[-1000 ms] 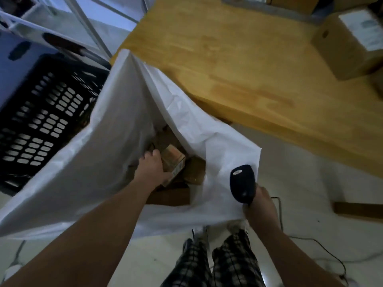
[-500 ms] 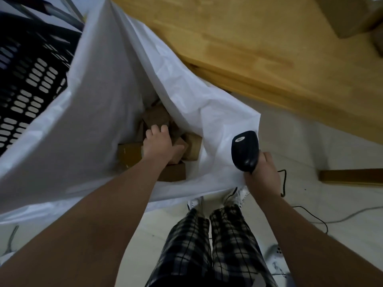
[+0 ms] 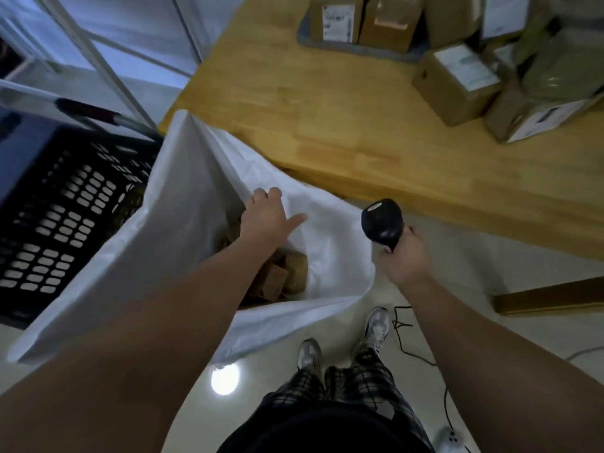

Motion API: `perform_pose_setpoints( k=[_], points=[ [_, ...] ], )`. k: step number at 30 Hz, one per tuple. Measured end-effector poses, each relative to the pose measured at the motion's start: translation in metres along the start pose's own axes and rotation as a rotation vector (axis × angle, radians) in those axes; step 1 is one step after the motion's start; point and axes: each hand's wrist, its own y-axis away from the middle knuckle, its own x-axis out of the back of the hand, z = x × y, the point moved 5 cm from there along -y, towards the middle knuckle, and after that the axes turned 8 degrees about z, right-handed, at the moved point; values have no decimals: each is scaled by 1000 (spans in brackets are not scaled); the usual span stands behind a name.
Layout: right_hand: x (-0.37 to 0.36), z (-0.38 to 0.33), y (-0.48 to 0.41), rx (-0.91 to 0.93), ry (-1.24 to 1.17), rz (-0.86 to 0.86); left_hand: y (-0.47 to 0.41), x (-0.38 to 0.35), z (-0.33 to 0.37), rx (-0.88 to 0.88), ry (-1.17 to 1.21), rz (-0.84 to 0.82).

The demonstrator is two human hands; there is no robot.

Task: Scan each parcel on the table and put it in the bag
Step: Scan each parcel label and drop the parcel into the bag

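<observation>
Small brown cardboard parcels (image 3: 287, 276) lie heaped low in the bag (image 3: 183, 230), a crinkled white sack standing on the floor (image 3: 490, 256) by the desk's (image 3: 327, 125) near left corner. The left hand (image 3: 266, 217), fingers spread and empty, is at its mouth; the right hand (image 3: 405, 259) grips a smooth black scanner (image 3: 382, 223). Likely between parcels: next, fetch a labelled box (image 3: 451, 93) from the desk's far right edge
</observation>
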Motion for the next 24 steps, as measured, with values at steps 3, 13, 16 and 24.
perform_pose_setpoints(
  k=[3, 13, 16, 24],
  points=[
    [36, -7, -19, 19, -30, 76, -14, 14, 32, -62, 3, 29],
    [174, 16, -112, 8, -168, 273, -80, 33, 171, -159, 273, 73],
    [217, 23, -152, 66, -228, 337, -103, 26, 227, -182, 363, 45],
    [321, 58, -248, 7, -493, 447, -152, 17, 388, -188, 546, -70]
  ],
)
